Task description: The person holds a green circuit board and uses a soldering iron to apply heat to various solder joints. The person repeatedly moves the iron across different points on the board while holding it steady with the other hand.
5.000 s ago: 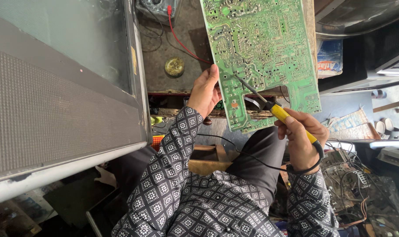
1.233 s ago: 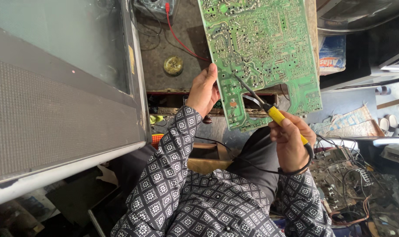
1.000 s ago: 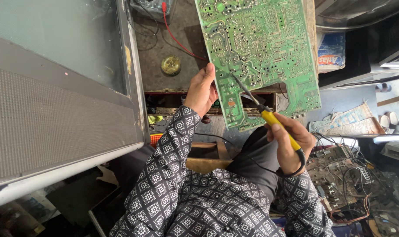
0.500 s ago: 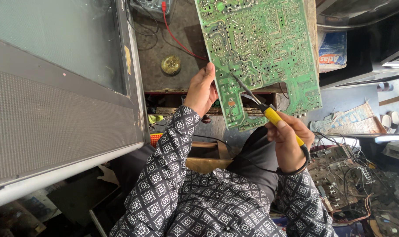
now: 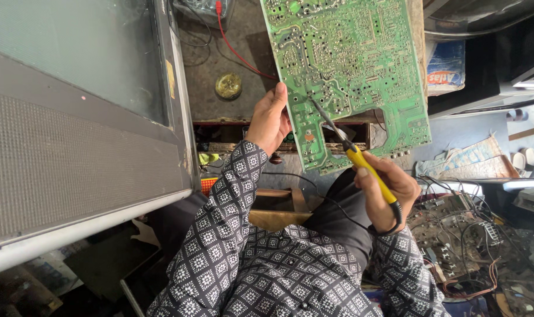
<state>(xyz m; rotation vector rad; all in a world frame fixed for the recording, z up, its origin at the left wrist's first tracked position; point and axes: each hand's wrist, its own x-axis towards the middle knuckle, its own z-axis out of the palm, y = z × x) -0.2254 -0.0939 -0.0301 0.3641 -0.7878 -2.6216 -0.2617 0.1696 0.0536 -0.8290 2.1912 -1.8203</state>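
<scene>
Our left hand (image 5: 270, 117) grips green circuit board (image 5: 343, 76) edge; right hand (image 5: 384, 191) holds yellow-handled soldering iron (image 5: 352, 155), tip on board centre frame. Risk, we judge: board tilts, tip bridges neighbouring joints.

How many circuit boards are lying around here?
2 clearly: the green board the left hand steadies, and a dark, wire-covered one at lower right. More may be hidden in that clutter.

One green board (image 5: 349, 70) upright. One yellow iron (image 5: 370, 173). Two hands: left hand (image 5: 270, 120), right hand (image 5: 387, 191). One round tin (image 5: 228, 86). One red wire (image 5: 234, 50). One grey set (image 5: 73, 117). One bare board (image 5: 455, 235), low right. One blue packet (image 5: 446, 67).
</scene>
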